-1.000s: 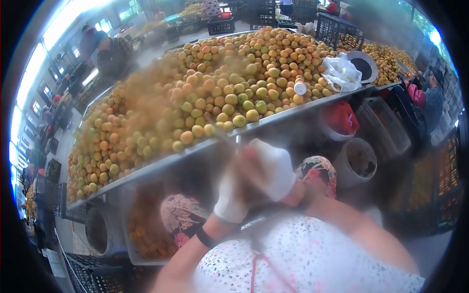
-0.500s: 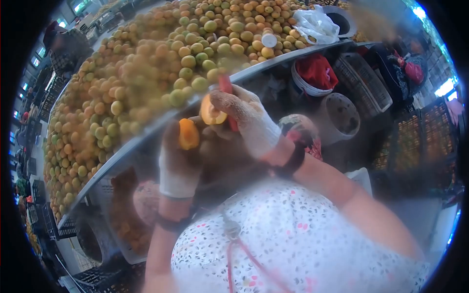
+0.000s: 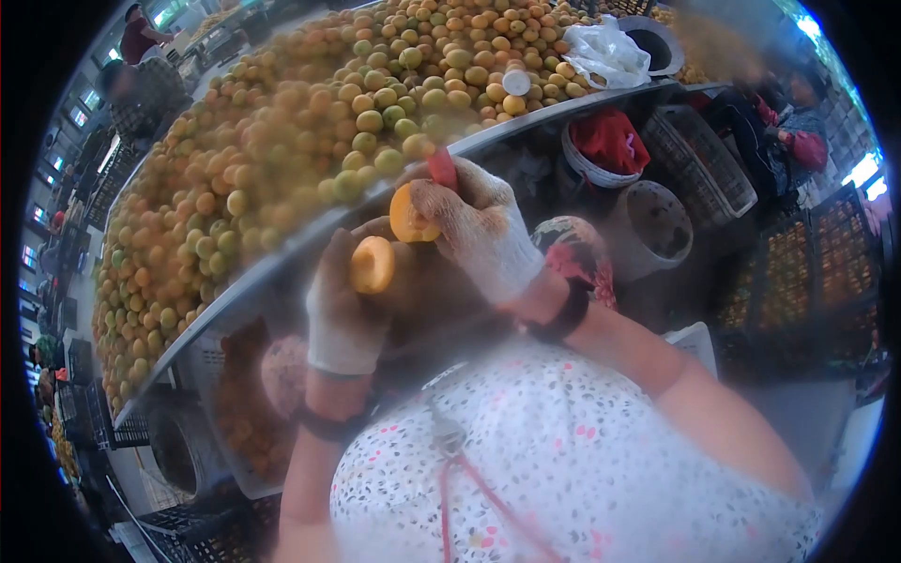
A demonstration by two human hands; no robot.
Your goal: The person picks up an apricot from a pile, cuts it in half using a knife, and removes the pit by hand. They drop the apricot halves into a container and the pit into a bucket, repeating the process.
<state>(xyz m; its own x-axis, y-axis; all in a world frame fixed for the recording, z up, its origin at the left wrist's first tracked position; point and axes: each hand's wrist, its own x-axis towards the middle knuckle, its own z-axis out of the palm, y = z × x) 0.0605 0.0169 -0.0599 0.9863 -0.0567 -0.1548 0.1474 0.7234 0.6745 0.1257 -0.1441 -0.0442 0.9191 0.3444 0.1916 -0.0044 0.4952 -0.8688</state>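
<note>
My left hand (image 3: 345,300), in a stained white glove, is closed on an apricot half (image 3: 374,265), its hollowed cut face turned up. My right hand (image 3: 479,220), gloved the same way, pinches another apricot piece (image 3: 413,218) between thumb and fingers. That hand also grips a red-handled tool (image 3: 442,169); its working end is hidden. The two pieces are close together but apart, above the near edge of a table heaped with apricots (image 3: 282,178), some greenish, some orange.
Below the table's metal rim (image 3: 272,258) stands a crate of cut fruit (image 3: 251,422). On the right are a bucket with red cloth (image 3: 608,141), a pale bucket (image 3: 654,225), a grey crate (image 3: 704,159) and black crates (image 3: 798,272). Other people (image 3: 141,94) sit beyond.
The left apricot half has turned so that its hollow faces up. The piece in my right hand has rotated, showing more of its outer side. The view has shifted slightly.
</note>
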